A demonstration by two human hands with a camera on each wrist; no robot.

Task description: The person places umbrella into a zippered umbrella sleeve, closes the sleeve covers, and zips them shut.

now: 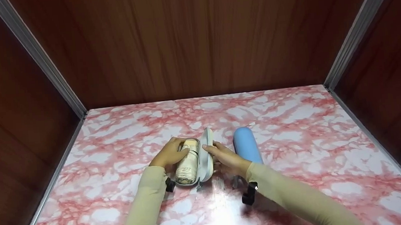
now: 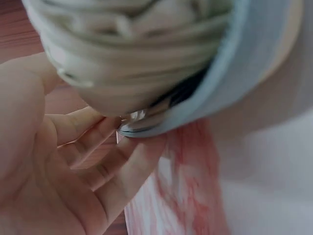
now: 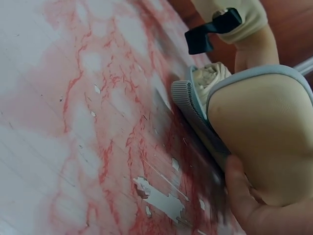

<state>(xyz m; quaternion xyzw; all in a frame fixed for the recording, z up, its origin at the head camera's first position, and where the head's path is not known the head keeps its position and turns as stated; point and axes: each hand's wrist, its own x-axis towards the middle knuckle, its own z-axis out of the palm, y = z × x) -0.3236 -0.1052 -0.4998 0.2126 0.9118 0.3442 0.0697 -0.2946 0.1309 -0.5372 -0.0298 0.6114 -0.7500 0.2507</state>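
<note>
A hard capsule-shaped case, cream outside with a grey rim, stands open on the table, its lid [image 1: 205, 163] tilted up on the right. In its other half lies a rolled cream fabric bundle [image 1: 187, 168] that looks like a compact folded umbrella. My left hand [image 1: 169, 153] grips that half from the left, its thumb on the bundle; the left wrist view shows the fingers beneath the case rim [image 2: 195, 110]. My right hand [image 1: 226, 157] pinches the lid between thumb and fingers. In the right wrist view, the lid's cream outer shell [image 3: 264, 132] hides most of the bundle.
A blue capsule-shaped case [image 1: 246, 143] lies just right of my right hand, partly behind the wrist. The table [image 1: 116, 145] has a red and white marbled top, worn in places. Dark wood panels [image 1: 194, 40] enclose it at the back and sides.
</note>
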